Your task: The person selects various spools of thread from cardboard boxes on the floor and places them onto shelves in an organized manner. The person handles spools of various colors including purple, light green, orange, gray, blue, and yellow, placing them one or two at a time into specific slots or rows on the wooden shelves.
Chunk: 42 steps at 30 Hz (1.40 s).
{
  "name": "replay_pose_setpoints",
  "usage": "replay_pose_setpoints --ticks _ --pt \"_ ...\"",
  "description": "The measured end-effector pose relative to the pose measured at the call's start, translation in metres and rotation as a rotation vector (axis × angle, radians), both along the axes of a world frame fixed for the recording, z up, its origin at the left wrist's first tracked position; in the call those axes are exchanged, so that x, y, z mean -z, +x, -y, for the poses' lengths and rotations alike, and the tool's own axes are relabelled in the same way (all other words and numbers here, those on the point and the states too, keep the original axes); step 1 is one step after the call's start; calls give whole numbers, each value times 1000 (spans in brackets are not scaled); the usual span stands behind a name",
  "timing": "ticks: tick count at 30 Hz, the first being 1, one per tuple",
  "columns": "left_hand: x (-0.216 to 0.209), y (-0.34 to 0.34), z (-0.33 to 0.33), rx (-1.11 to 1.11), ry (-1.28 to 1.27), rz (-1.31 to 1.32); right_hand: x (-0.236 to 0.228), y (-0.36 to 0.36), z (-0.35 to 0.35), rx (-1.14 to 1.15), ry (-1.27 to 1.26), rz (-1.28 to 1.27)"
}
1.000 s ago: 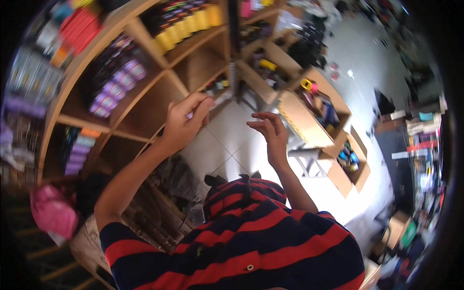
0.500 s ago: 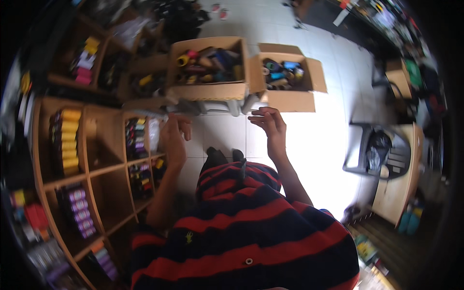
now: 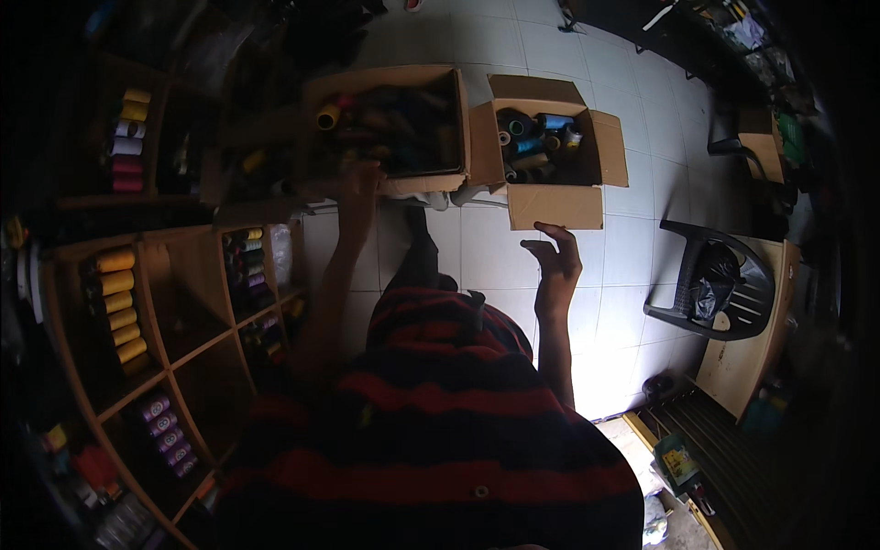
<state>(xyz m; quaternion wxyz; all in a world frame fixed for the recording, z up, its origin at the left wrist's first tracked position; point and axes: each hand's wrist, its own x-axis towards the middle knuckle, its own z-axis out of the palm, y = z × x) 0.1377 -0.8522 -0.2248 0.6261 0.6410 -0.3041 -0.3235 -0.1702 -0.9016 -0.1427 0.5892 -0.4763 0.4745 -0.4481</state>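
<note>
My left hand point(image 3: 363, 183) is at the near wall of the larger cardboard box point(image 3: 422, 183), its fingertips around the rim. The fingers are dark against the box, so whether they touch or grip it is unclear. Inside that box lie many thread spools in shadow, among them a yellow spool point(image 3: 328, 115) at the left. My right hand point(image 3: 557, 261) is open, thumb and fingers apart and nothing between them. It hangs just below the front flap point(image 3: 555, 207) of the smaller cardboard box, which holds blue, dark and pale spools point(image 3: 555, 122).
On the left stands a wooden cubby shelf point(image 3: 165, 374) with yellow spools point(image 3: 119, 312) and purple-labelled spools point(image 3: 167, 433). A black plastic chair point(image 3: 669, 275) is at the right beside a wooden board point(image 3: 733, 367). Pale floor tiles point(image 3: 495, 243) lie between me and the boxes.
My left hand has moved from beside the shelf forward and right to the larger box. My right hand has shifted right and slightly back. The view has darkened.
</note>
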Motion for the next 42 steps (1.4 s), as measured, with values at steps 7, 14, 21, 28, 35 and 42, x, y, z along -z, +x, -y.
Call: replay_pose_setpoints --ticks 7,14,21,28,35,42 --pt "93 128 27 47 416 596 -2 83 61 -111 86 -93" --pt "204 168 20 -42 763 1239 -13 162 96 -155 135 -97" --pt "118 146 48 39 986 749 -1 194 114 -225 172 -160" --pt "126 148 58 152 1031 874 1 217 121 -253 231 -150" --pt "182 170 46 237 893 665 -2 224 129 -245 259 -132" --pt "168 181 38 307 851 596 109 217 139 -641 -178 -652"
